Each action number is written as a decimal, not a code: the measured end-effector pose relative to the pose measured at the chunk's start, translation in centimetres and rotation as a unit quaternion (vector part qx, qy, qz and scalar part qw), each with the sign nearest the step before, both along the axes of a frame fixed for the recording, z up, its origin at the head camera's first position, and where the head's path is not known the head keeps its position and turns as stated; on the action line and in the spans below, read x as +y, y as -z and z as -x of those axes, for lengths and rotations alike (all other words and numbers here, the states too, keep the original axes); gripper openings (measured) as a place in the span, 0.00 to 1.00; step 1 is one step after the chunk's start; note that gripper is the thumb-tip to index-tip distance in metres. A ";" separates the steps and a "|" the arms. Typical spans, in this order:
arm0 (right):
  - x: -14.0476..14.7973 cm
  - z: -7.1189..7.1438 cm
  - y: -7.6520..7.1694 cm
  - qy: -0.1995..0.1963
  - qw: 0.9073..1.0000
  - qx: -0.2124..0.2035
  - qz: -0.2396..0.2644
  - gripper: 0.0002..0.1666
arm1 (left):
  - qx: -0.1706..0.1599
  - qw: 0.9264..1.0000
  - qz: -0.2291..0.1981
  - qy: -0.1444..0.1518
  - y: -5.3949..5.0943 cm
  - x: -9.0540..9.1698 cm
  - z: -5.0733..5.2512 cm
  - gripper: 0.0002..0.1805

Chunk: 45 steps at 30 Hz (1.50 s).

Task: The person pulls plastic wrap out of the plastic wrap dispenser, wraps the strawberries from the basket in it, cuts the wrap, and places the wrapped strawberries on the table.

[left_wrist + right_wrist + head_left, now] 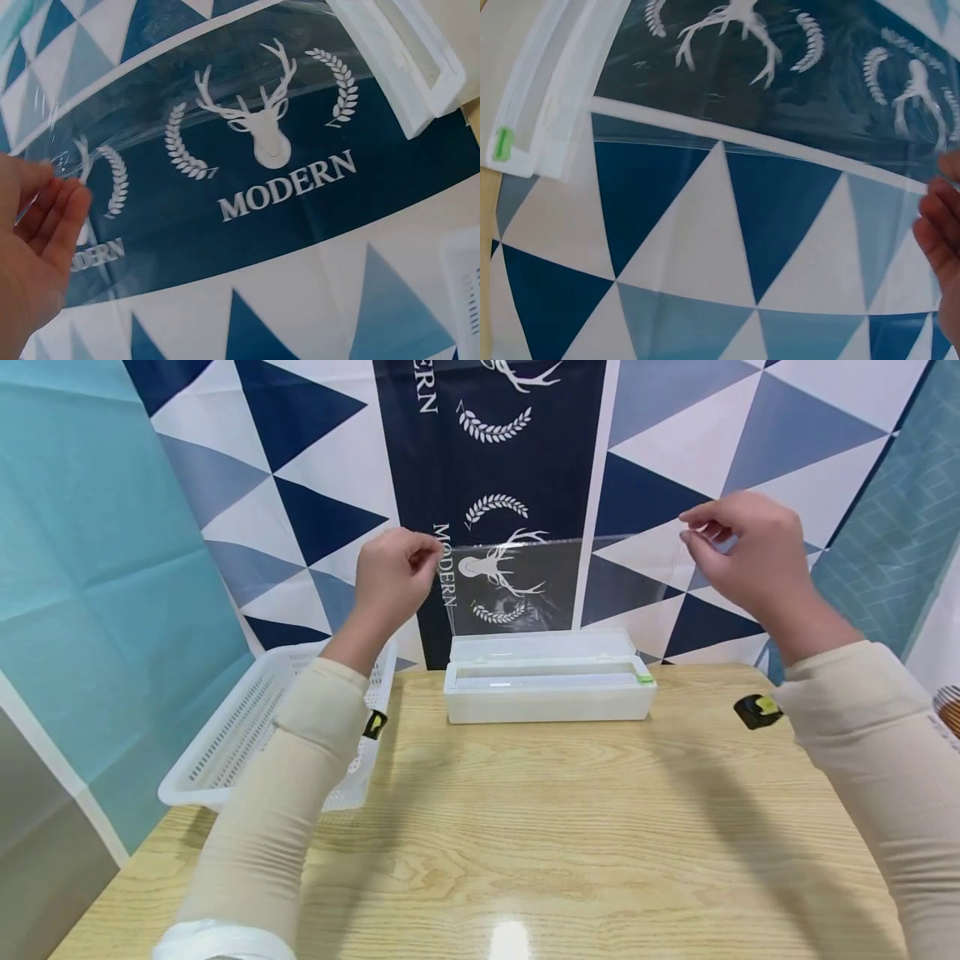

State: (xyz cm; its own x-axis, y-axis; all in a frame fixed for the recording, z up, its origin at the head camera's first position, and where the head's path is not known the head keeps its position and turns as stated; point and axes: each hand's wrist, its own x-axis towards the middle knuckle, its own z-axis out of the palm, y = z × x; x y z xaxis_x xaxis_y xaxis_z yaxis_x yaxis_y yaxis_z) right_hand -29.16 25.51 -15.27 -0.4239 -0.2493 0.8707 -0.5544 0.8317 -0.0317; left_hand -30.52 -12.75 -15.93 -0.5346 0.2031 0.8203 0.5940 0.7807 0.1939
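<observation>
A clear sheet of plastic wrap stretches upright between my raised hands, above a long white dispenser box. My left hand pinches the sheet's upper left corner between thumb and fingers; in the left wrist view the film bunches at the fingertips. At the upper right corner, my right hand holds the film between thumb and forefinger, though the contact is faint. The right wrist view shows the film's edge running towards those fingers. The box's lid is raised at the back, and the sheet hangs down to it.
A white perforated basket stands on the wooden table at the left, partly behind my left forearm. A green tab marks the box's right end. Patterned cloth hangs behind the table. A brown ribbed object shows at the right edge.
</observation>
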 end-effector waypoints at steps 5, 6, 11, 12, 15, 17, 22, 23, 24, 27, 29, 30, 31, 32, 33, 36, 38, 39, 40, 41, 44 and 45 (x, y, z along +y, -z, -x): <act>1.4 -2.2 0.8 -0.042 0.997 -0.068 -0.010 0.07 | -0.063 0.995 0.018 0.081 0.7 -1.0 -2.3 0.05; 1.8 -2.6 1.1 -0.049 0.995 -0.081 -0.015 0.07 | -0.081 0.991 0.020 0.102 0.9 -1.2 -2.6 0.05; 3.0 -4.1 2.6 -0.105 0.984 -0.136 -0.044 0.12 | -0.142 0.970 0.047 0.192 2.4 -1.7 -4.3 0.06; 3.2 -4.3 2.9 -0.126 0.979 -0.152 -0.046 0.13 | -0.150 0.965 0.051 0.208 2.7 -1.8 -4.6 0.06; 3.7 -5.2 3.7 -0.194 0.955 -0.222 -0.034 0.14 | -0.176 0.950 0.058 0.253 3.7 -2.1 -5.6 0.06; 4.1 -5.6 4.1 -0.255 0.925 -0.279 -0.017 0.14 | -0.204 0.935 0.059 0.284 4.3 -2.1 -6.3 0.05; 4.7 -5.8 5.8 -0.387 0.834 -0.394 -0.020 0.16 | -0.285 0.890 0.090 0.344 6.0 -2.0 -7.6 0.03; 4.6 -5.7 6.2 -0.400 0.819 -0.411 -0.029 0.16 | -0.300 0.882 0.102 0.350 6.4 -2.0 -7.9 0.03; 4.5 -5.7 6.7 -0.405 0.807 -0.429 -0.040 0.16 | -0.313 0.874 0.115 0.354 6.8 -1.9 -8.1 0.03; 3.9 -5.9 8.5 -0.407 0.777 -0.474 -0.076 0.15 | -0.334 0.856 0.167 0.356 8.4 -1.6 -8.8 0.03; 3.4 -6.0 9.8 -0.399 0.762 -0.500 -0.101 0.15 | -0.331 0.851 0.207 0.352 9.6 -1.5 -9.3 0.04; 3.1 -6.1 10.4 -0.391 0.758 -0.509 -0.115 0.15 | -0.324 0.849 0.225 0.350 10.2 -1.4 -9.5 0.04; 2.7 -6.1 11.1 -0.381 0.755 -0.518 -0.128 0.16 | -0.316 0.848 0.242 0.350 10.8 -1.4 -9.6 0.05; 2.3 -6.3 11.8 -0.368 0.753 -0.527 -0.141 0.16 | -0.307 0.847 0.257 0.349 11.3 -1.4 -9.8 0.05; 1.9 -6.4 12.4 -0.355 0.751 -0.535 -0.153 0.16 | -0.298 0.847 0.271 0.347 11.9 -1.4 -9.9 0.06; 0.6 -6.9 14.2 -0.323 0.748 -0.549 -0.187 0.17 | -0.280 0.845 0.302 0.341 13.4 -1.2 -10.2 0.07; 0.0 -7.2 15.1 -0.310 0.744 -0.555 -0.205 0.16 | -0.275 0.844 0.319 0.333 14.3 -1.0 -10.3 0.07; -0.3 -7.4 15.5 -0.303 0.743 -0.557 -0.212 0.17 | -0.274 0.843 0.328 0.327 14.7 -0.8 -10.3 0.07; -0.5 -7.5 15.8 -0.298 0.743 -0.557 -0.219 0.17 | -0.274 0.842 0.335 0.322 15.1 -0.6 -10.4 0.07; -0.7 -7.6 16.2 -0.294 0.743 -0.558 -0.224 0.16 | -0.277 0.840 0.342 0.317 15.6 -0.4 -10.4 0.08; -1.3 -7.9 17.1 -0.275 0.742 -0.562 -0.239 0.16 | -0.294 0.830 0.368 0.299 16.9 0.2 -10.4 0.10; -1.5 -8.0 17.4 -0.268 0.741 -0.566 -0.242 0.16 | -0.300 0.826 0.377 0.292 17.4 0.3 -10.3 0.11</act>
State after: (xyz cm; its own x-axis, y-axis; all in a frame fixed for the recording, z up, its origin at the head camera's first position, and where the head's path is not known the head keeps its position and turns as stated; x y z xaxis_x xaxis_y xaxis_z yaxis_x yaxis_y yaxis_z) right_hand -21.18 24.04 -32.64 -0.5415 -0.8134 -0.2125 -0.6555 0.5668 -0.4990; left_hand -20.17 -12.40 -33.31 -0.4288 0.9028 -0.0335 0.8860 0.4275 0.1794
